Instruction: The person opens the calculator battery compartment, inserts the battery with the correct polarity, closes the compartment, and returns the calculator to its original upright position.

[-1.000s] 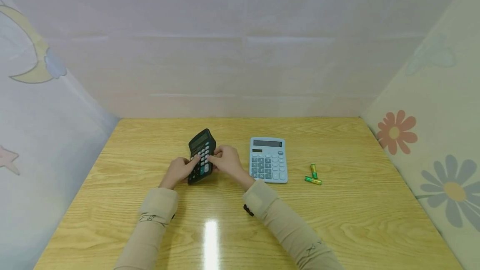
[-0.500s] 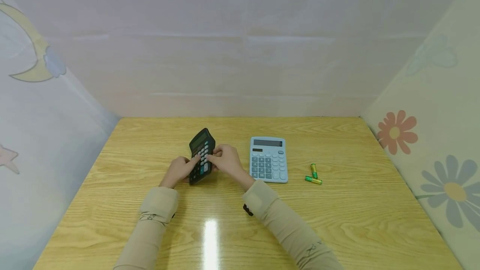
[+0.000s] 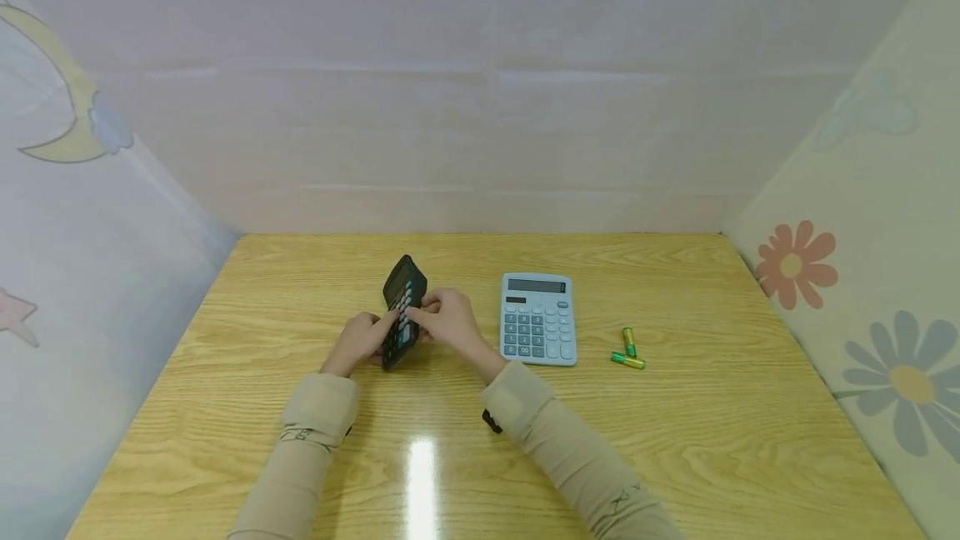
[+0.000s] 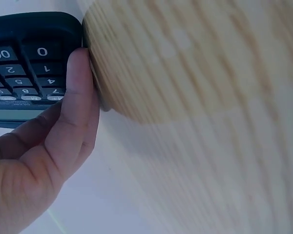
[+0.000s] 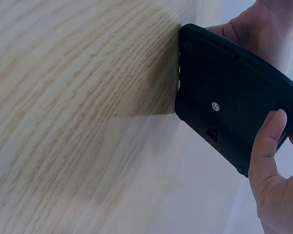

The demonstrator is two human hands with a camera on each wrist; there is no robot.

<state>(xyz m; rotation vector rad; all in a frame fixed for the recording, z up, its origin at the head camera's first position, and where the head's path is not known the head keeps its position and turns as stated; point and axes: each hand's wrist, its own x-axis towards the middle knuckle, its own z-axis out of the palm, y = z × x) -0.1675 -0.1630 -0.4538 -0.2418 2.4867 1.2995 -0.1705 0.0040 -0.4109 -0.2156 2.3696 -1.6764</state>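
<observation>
Both hands grip a black desk calculator (image 3: pixel 405 282), tilted up on its side above the table's left-centre. My left hand (image 3: pixel 358 342) holds its left edge, thumb over the keys. My right hand (image 3: pixel 450 322) grips its right edge, thumb on the front and fingers behind. In the left wrist view, the number keys (image 4: pixel 31 68) face the camera beside the left hand (image 4: pixel 44 161). The right wrist view shows the calculator's dark back (image 5: pixel 234 83) with a small round sticker (image 5: pixel 215 106) and a notch (image 5: pixel 212 134); a fingertip of the right hand (image 5: pixel 276 180) presses near one edge.
A light blue calculator (image 3: pixel 551 294) lies flat, keys up, to the right of the hands. Two green-and-yellow batteries (image 3: pixel 629 342) lie close together farther right. The wooden table (image 3: pixel 712 440) meets patterned cloth walls (image 3: pixel 885 215) at the sides and back.
The black calculator has turned further onto its edge, its key face looking narrower in the head view. The right hand has shifted slightly left with it.
</observation>
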